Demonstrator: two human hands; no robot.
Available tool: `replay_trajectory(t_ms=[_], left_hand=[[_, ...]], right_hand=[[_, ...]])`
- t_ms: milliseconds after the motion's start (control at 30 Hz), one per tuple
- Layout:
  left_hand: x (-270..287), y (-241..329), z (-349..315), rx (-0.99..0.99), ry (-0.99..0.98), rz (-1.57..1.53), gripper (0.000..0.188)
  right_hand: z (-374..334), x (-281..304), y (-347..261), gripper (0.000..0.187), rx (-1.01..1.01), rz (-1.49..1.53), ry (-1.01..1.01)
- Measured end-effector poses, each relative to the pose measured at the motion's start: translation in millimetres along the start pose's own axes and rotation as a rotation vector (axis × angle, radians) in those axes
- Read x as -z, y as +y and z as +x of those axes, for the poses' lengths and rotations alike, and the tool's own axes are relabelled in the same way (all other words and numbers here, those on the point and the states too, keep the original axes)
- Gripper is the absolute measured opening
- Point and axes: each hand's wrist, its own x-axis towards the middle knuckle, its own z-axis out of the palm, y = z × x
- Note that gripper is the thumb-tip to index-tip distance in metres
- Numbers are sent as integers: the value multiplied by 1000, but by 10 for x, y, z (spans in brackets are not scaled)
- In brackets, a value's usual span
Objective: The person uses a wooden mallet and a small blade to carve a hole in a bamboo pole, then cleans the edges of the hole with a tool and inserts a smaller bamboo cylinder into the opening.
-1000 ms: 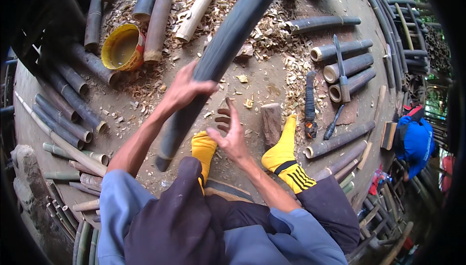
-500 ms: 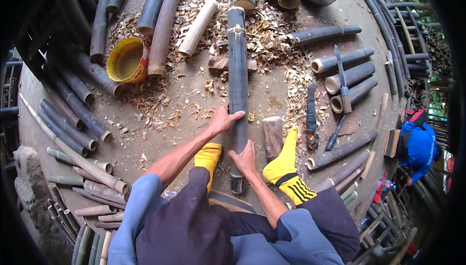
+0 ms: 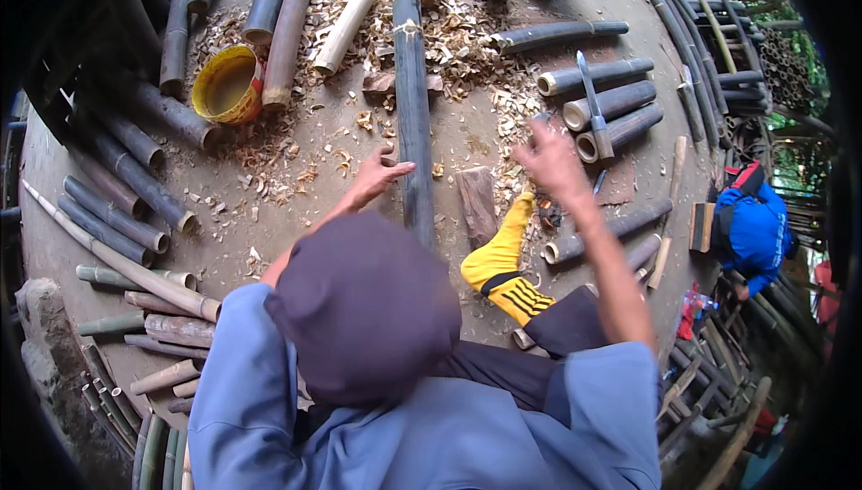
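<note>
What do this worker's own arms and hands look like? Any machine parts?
No machine parts show: these are human arms. Loose, plain blue-grey sleeves end around the elbows, leaving the forearms bare. Neither the left hand nor the right hand wears a glove, and no watch shows. Blur on the right hand would hide a ring.

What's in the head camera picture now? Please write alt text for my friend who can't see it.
A person's left hand is at a long dark bamboo tube that crosses a reddish block. The blurred right hand is near three shorter tubes with a blade across them. Pale shavings and a yellow-rimmed bucket lie beyond.
</note>
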Motion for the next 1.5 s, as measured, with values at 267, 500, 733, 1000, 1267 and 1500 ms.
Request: replay_trajectory(t_ms=[267, 500, 733, 1000, 1267, 1500], left_hand=[[1538, -264, -915, -102, 322, 47, 43], [2372, 348, -1852, -84, 402, 175, 30], [2590, 1472, -1858, -95, 276, 734, 31], [1440, 1673, -539, -175, -276, 697, 41], [-778, 1657, -286, -260, -537, -395, 89], [-144, 1052, 54, -302, 62, -411, 24]], right_hand=[[-474, 1371, 911, 39, 27, -441, 25], [-165, 419, 1957, 45, -158, -329, 81], [614, -143, 2827, 66, -367, -347, 250], [827, -31, 2764, 44, -377, -109, 449], [-82, -406, 68, 67, -84, 818, 302], [-969, -1462, 495, 86, -381, 263, 134]])
